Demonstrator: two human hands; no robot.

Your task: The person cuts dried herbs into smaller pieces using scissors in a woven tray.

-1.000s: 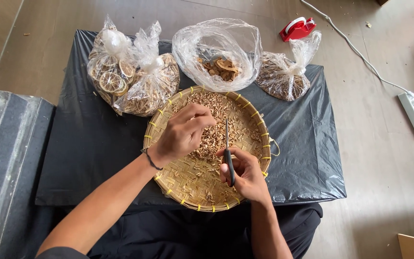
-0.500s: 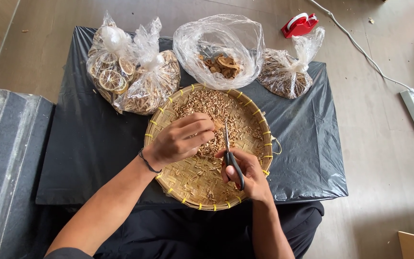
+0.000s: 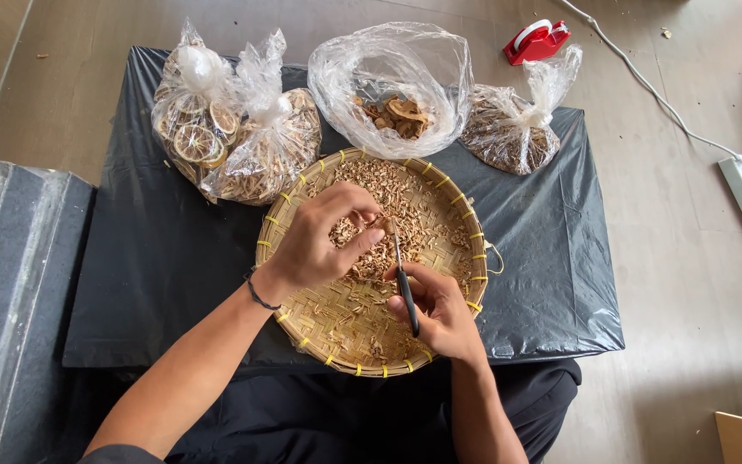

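A fingertip of the left hand could be nicked, since a small dried piece is pinched right at the tips of the scissors, and cut bits could be flicked past the rim of the woven bamboo tray onto the black plastic sheet. The left hand is held curled, palm down, over the heap of dried chips at the tray's middle. The right hand is closed around the black scissor handles, blades pointed away from the body and nearly shut.

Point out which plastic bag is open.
The middle bag, behind the tray: its mouth gapes wide, while the other three are knotted shut.
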